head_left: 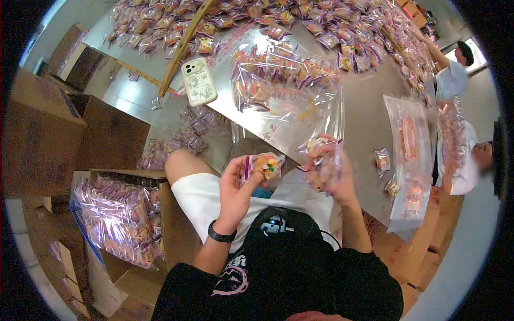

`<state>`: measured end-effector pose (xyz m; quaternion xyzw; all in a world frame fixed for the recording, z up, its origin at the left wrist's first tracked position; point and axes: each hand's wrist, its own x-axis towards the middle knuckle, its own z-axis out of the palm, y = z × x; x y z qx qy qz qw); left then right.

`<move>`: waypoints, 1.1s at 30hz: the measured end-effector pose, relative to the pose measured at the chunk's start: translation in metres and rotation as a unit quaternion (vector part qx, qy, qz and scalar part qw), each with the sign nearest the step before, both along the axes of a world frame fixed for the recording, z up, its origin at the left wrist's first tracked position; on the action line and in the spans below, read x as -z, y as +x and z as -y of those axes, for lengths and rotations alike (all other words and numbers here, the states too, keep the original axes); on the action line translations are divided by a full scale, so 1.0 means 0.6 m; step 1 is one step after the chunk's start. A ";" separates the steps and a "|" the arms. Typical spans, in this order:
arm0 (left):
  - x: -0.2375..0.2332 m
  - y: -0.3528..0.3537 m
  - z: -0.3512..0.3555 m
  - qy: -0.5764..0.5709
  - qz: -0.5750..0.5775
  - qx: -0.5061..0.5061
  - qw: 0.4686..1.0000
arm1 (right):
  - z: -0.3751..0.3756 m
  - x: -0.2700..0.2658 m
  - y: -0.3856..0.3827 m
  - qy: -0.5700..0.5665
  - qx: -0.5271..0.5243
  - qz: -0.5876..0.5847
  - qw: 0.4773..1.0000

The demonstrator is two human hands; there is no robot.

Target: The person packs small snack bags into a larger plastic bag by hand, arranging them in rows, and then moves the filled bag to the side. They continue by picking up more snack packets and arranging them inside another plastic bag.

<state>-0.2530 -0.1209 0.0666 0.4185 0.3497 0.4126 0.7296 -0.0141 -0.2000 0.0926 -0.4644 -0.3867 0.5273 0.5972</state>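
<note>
My left hand (235, 184) holds a small wrapped snack packet (266, 165) in front of my chest. My right hand (331, 171) grips a bunch of several small wrapped packets (321, 152) at the lower edge of a large clear plastic bag (284, 88). That bag lies on the grey table (369, 128) and is partly filled with packets. Both hands are close together, just below the table's near edge.
A phone (198, 81) lies on the table left of the bag. Heaps of packets (321, 21) cover the far table. Filled bags (409, 155) lie at right. A carton of filled bags (120, 219) stands at my left. Other people (455, 75) work at right.
</note>
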 end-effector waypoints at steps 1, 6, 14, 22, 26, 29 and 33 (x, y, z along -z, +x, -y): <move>0.004 0.004 0.003 0.018 0.014 -0.017 1.000 | 0.000 -0.004 -0.002 0.004 0.023 -0.048 0.999; 0.006 0.039 0.020 -0.046 0.054 -0.048 0.996 | 0.014 0.023 -0.013 0.025 0.074 -0.414 0.907; 0.004 0.075 0.042 -0.174 0.084 -0.091 0.977 | 0.008 0.053 -0.025 0.103 -0.115 -0.510 0.846; 0.011 0.071 0.043 -0.163 0.141 0.004 0.977 | 0.000 -0.053 -0.028 0.093 -0.144 0.368 0.914; 0.004 0.078 0.046 -0.077 0.110 0.038 0.990 | -0.002 -0.045 -0.031 0.117 -0.144 0.386 0.904; 0.009 0.076 0.039 -0.180 0.202 0.029 0.962 | 0.010 -0.006 -0.025 0.143 -0.087 0.263 0.950; 0.021 0.088 0.045 -0.199 0.218 -0.028 0.955 | 0.018 0.032 -0.033 0.074 0.007 -0.067 0.995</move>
